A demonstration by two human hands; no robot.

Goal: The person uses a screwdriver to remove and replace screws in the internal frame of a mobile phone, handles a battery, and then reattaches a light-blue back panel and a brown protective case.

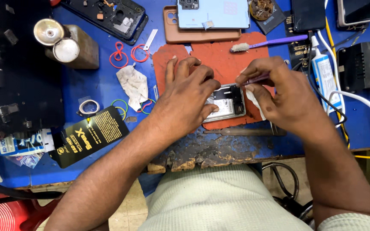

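Cluttered blue workbench (91, 92), frame centre: left hand (187, 100) lies flat, steadying an opened silver phone (228, 102); right hand (279, 92) pinches a thin purple tool (257, 78), apparently cleaning inside it.

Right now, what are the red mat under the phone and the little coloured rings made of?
The red mat looks like soft rubber or silicone: matte, with ragged, worn edges. The coloured rings look like rubber bands: thin, bendy loops lying flat. The opened phone shows shiny metal inside.
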